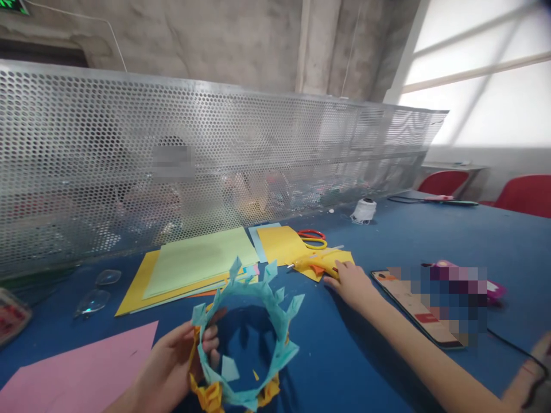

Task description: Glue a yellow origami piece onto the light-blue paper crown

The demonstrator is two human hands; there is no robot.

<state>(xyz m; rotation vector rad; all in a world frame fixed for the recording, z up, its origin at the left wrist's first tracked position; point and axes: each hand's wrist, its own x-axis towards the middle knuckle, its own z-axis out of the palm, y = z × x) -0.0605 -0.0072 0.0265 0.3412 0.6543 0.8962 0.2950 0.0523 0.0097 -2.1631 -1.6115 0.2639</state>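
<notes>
My left hand [172, 367] holds a folded paper ring [253, 321], teal with orange pieces along its lower edge, by its left side; it stands just above the blue table [344, 367]. My right hand [350, 282] reaches forward and rests its fingers on a yellow glue gun [314, 263], which lies on a yellow sheet of paper [282, 244]. Whether the fingers close around the gun, I cannot tell.
A stack of pale green and yellow sheets [193, 264] lies behind the ring, a pink sheet [81, 367] at front left. Red-and-yellow scissors [313, 238] lie past the glue gun. A perforated metal screen [215, 155] walls the far edge. A thread spool [365, 209] and red chairs [525, 195] are at right.
</notes>
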